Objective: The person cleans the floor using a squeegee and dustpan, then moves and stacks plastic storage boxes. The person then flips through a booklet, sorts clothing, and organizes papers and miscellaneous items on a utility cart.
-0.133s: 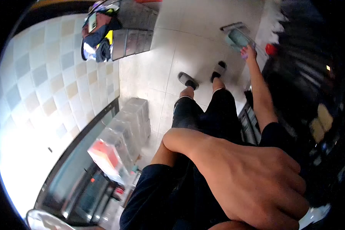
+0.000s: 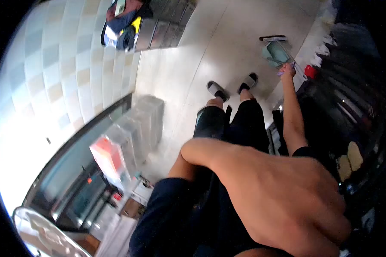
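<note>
Down at the right, my right hand point(image 2: 287, 70) is closed around the handle end of a green dustpan point(image 2: 275, 54), where a bit of purple shows at the fingers. A broom point(image 2: 273, 38) with a dark, narrow head lies just beyond the pan's mouth, and a pale stick runs past the hand. Whether the hand grips that stick too is hard to make out. Very near the camera, the back of my left hand point(image 2: 287, 201) fills the lower right. Its fingers curl under, and whatever they hold is hidden.
Pale floor tiles point(image 2: 227, 51) lie around my slippered feet. Stacked clear plastic boxes point(image 2: 146, 122) stand along the left wall. A dark drawer unit point(image 2: 163, 32) with clothes on it is ahead left. Dark hanging items point(image 2: 351, 77) and a red object point(image 2: 309, 71) line the right.
The view has tilted, so the feet, dustpan and right hand sit lower and further right. The broom head looks more level. My left hand stays close to the camera with its fingers curled.
</note>
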`<state>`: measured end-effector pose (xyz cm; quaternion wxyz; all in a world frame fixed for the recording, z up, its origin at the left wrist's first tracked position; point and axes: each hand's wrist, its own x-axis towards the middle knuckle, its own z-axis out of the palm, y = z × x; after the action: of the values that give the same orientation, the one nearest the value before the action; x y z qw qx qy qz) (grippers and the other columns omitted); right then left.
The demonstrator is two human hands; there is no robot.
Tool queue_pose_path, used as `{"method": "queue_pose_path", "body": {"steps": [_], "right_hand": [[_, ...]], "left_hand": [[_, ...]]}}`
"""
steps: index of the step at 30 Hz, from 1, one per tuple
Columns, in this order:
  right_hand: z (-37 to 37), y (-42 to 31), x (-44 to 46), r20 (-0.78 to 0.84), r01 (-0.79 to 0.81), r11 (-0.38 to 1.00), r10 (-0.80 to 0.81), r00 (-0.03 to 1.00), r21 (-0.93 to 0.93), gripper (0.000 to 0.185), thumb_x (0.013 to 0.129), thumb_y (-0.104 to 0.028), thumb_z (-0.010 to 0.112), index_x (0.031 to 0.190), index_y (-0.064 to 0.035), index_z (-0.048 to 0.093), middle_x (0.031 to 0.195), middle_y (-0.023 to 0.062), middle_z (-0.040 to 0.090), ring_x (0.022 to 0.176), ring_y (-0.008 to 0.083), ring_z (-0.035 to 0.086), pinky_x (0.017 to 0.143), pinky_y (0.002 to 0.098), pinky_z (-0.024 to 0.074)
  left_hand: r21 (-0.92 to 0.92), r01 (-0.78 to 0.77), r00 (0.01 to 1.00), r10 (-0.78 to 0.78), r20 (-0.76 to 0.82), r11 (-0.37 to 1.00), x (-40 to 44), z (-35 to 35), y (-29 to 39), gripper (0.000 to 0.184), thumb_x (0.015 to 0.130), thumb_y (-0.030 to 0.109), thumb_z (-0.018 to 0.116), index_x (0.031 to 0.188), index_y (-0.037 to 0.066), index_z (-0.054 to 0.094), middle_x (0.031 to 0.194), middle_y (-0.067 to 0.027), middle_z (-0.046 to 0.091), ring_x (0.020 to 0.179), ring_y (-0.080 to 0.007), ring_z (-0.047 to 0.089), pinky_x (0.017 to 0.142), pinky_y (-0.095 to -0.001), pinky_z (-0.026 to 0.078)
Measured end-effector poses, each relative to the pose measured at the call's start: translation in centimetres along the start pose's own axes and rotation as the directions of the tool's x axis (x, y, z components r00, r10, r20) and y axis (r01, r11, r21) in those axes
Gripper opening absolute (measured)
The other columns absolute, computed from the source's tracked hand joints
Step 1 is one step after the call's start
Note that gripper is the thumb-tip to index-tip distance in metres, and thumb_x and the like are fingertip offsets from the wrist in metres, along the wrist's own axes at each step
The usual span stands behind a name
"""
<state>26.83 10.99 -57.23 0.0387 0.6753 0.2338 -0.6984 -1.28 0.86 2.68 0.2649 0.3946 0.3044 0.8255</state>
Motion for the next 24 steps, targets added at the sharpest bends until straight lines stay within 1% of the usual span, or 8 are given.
{"method": "queue_pose_path", "body": {"steps": [2,7,9,13,17,18,21,24], "right_hand": [[13.5,-8.9,0.2,0.075,0.375,0.921,-0.369,0.926,-0.106,0.023,0.083,-0.021,0.060,0.067,-0.0097,0.050,0.052,0.0005,0.046,0.040,0.0142,0.042,0.038,0.0300,0.0345],[14.0,-7.4,-4.3,0.281,0.495,0.571,-0.425,0.861,-0.655,0.023,0.084,-0.022,0.061,0.067,-0.0092,0.051,0.051,0.0006,0.046,0.039,0.0138,0.043,0.037,0.0289,0.0328],[13.9,-4.8,-5.8,0.369,0.524,0.344,-0.425,0.827,-0.779,0.029,0.081,-0.022,0.064,0.091,0.0036,0.056,0.080,0.0159,0.058,0.072,0.0313,0.056,0.064,0.0414,0.0429],[19.5,-1.8,-13.1,0.698,0.654,-0.244,-0.261,0.667,-0.716,0.046,0.081,-0.025,0.062,0.114,0.0054,0.052,0.096,0.0253,0.061,0.090,0.0403,0.059,0.077,0.0461,0.0454],[23.3,4.2,-16.2,0.730,0.729,-0.069,-0.145,0.668,-0.681,0.045,0.082,-0.026,0.060,0.114,0.0040,0.053,0.102,0.0261,0.060,0.096,0.0407,0.058,0.080,0.0443,0.0463],[24.5,5.7,-17.1,0.723,0.722,-0.067,-0.140,0.676,-0.688,0.045,0.082,-0.026,0.060,0.115,0.0033,0.053,0.103,0.0261,0.060,0.097,0.0404,0.058,0.080,0.0439,0.0464],[30.2,9.9,-24.2,0.466,0.450,-0.343,0.041,0.884,-0.824,0.044,0.082,-0.027,0.060,0.117,-0.0017,0.053,0.109,0.0241,0.060,0.103,0.0377,0.058,0.084,0.0420,0.0459],[32.8,16.6,-22.4,0.817,0.820,-0.212,0.127,0.563,-0.532,0.038,0.079,-0.019,0.061,0.113,-0.0042,0.055,0.106,0.0218,0.062,0.102,0.0379,0.058,0.081,0.0430,0.0466]], "left_hand": [[0.081,-0.211,0.976,0.206,0.066,0.974,-0.5,-0.7,-0.5,0.020,0.083,0.022,0.053,0.077,0.004,0.059,0.083,-0.0157,0.059,0.065,-0.0239,0.057,0.053,-0.0370,0.045],[0.282,-0.490,0.838,0.535,-0.108,0.825,-3.5,-2.7,3.9,0.011,0.083,0.009,0.049,0.078,0.004,0.057,0.080,-0.0132,0.057,0.060,-0.0227,0.056,0.048,-0.0353,0.044],[0.367,-0.438,0.835,0.522,-0.172,0.821,-5.3,-3.8,5.7,0.010,0.083,0.004,0.047,0.078,0.004,0.056,0.079,-0.0122,0.057,0.059,-0.0222,0.056,0.047,-0.0346,0.044],[0.469,0.194,0.883,0.055,-0.465,0.862,-15.2,-10.6,8.4,0.017,0.088,0.016,0.049,0.090,0.002,0.059,0.087,-0.0086,0.060,0.070,-0.0157,0.056,0.058,-0.0273,0.043],[0.192,0.863,0.395,-0.391,-0.831,0.467,-29.5,-20.9,1.4,0.041,0.091,0.040,0.048,0.113,0.006,0.052,0.080,-0.0073,0.057,0.065,-0.0143,0.054,0.057,-0.0251,0.042],[0.184,0.944,0.296,-0.460,-0.837,0.273,-32.0,-22.4,0.9,0.052,0.087,0.049,0.048,0.108,0.001,0.054,0.087,-0.0216,0.065,0.083,-0.0317,0.064,0.077,-0.0384,0.048],[0.037,0.960,0.194,-0.561,-0.805,0.279,-38.9,-26.6,0.5,0.053,0.086,0.047,0.053,0.114,0.003,0.051,0.084,-0.0140,0.062,0.064,-0.0238,0.064,0.054,-0.0370,0.053],[-0.211,0.935,0.108,-0.794,-0.599,0.286,-42.4,-28.7,3.7,0.052,0.084,0.041,0.052,0.114,-0.001,0.047,0.087,-0.0190,0.062,0.068,-0.0271,0.066,0.054,-0.0414,0.056]]}}
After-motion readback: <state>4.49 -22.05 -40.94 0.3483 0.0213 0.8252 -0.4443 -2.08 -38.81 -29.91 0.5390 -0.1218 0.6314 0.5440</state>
